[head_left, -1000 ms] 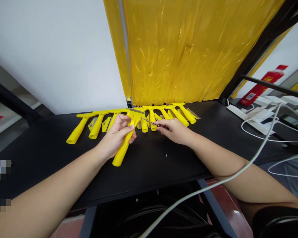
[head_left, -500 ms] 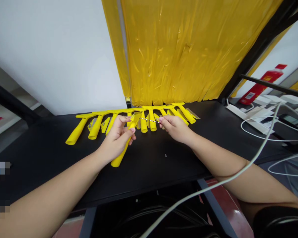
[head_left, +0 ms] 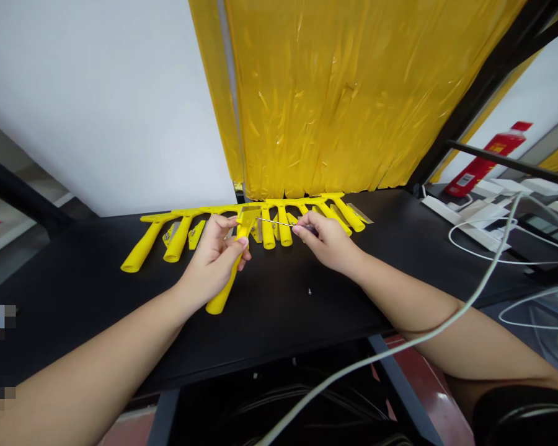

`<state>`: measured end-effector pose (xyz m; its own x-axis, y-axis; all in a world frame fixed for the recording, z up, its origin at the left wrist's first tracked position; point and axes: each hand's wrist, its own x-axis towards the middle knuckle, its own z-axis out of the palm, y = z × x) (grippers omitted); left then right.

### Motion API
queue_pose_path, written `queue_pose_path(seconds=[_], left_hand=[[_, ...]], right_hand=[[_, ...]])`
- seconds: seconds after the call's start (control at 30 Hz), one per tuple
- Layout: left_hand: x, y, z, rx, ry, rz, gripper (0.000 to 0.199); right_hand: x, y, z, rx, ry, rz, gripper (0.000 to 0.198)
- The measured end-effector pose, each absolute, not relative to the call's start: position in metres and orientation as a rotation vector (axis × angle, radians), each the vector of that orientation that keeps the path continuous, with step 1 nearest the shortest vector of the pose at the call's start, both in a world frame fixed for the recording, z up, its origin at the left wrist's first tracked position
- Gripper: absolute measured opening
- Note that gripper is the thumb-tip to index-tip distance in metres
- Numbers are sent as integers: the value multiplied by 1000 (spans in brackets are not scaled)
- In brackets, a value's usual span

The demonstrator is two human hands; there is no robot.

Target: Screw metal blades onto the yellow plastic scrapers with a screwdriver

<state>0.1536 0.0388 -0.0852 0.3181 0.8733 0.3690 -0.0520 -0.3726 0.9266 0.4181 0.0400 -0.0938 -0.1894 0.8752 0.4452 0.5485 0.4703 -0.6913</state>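
Note:
My left hand (head_left: 221,251) is closed round the upper part of a yellow scraper (head_left: 223,291), whose hollow handle slants down towards me. A thin metal blade shows at its head, beside my fingers. My right hand (head_left: 325,238) grips a screwdriver (head_left: 275,222) by its dark handle, and the thin shaft points left with its tip at the scraper's head. Whether the tip sits in a screw is too small to tell. On the black table in front of my right forearm lies a small screw (head_left: 309,291), apart from both hands.
Several yellow scrapers (head_left: 142,248) lie in a row along the back of the black table (head_left: 270,334), with loose yellow clamp pieces (head_left: 196,235) and blades among them. A white cable (head_left: 381,356) crosses the near right. A red bottle (head_left: 488,158) stands at the right behind a black bar.
The screwdriver's handle now shows in my right hand, which has turned slightly. The scraper's head has tilted a little in my left hand.

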Motion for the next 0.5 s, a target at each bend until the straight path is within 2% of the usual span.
queue_pose_path(seconds=[0.13, 0.23, 0.33, 0.4, 0.5], left_hand=[[153, 39, -87, 1639, 744, 1191, 29], [155, 37, -85, 1665, 734, 1201, 31], [155, 36, -83, 1671, 737, 1220, 33], [156, 36, -82, 1672, 749, 1229, 32], [155, 37, -81, 1677, 759, 1235, 33]], right_hand=[[416, 40, -92, -1209, -1912, 483, 37], [415, 41, -96, -1198, -1845, 778, 47], [413, 39, -101, -1151, -1775, 987, 37], [413, 38, -102, -1132, -1775, 888, 28], [414, 39, -101, -1170, -1802, 722, 27]])
